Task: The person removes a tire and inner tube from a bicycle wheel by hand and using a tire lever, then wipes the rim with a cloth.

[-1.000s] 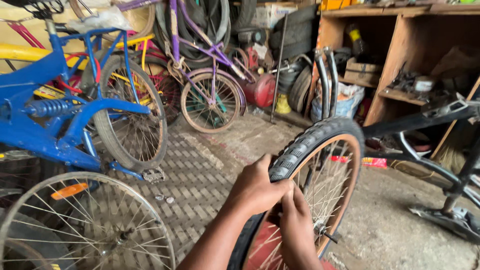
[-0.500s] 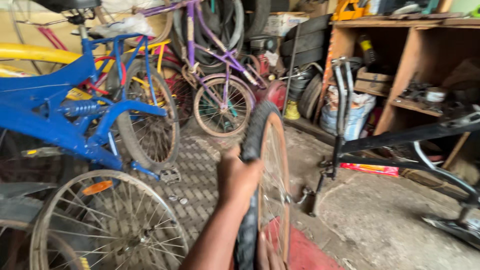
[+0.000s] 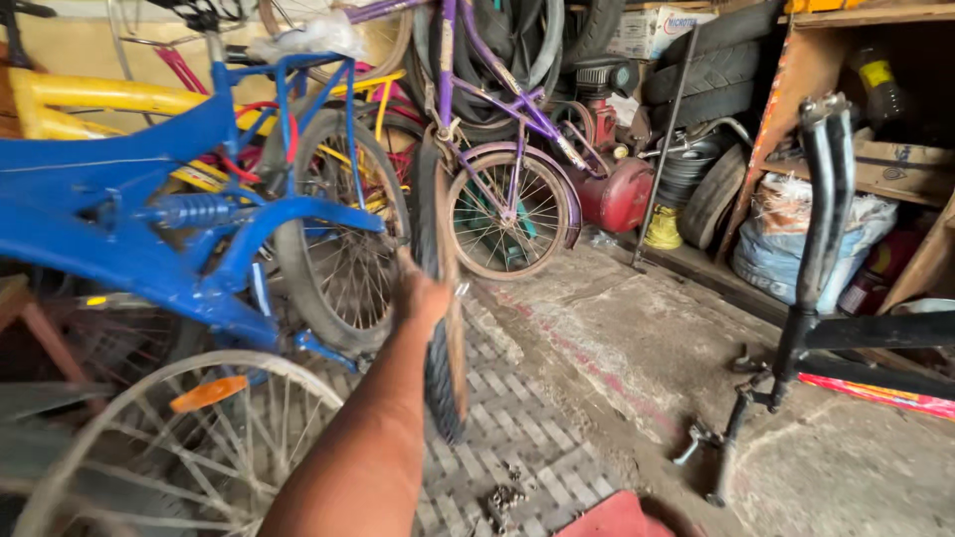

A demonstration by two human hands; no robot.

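One hand of yours showed at the centre of the frame: the left hand, its fingers wrapped around a black bicycle tyre that you held edge-on and upright above the patterned floor. Your right hand was out of view, so its grip cannot be told. Just left of the tyre stood a blue bicycle; behind it, upper centre, a purple bicycle. A spoked wheel filled the lower left.
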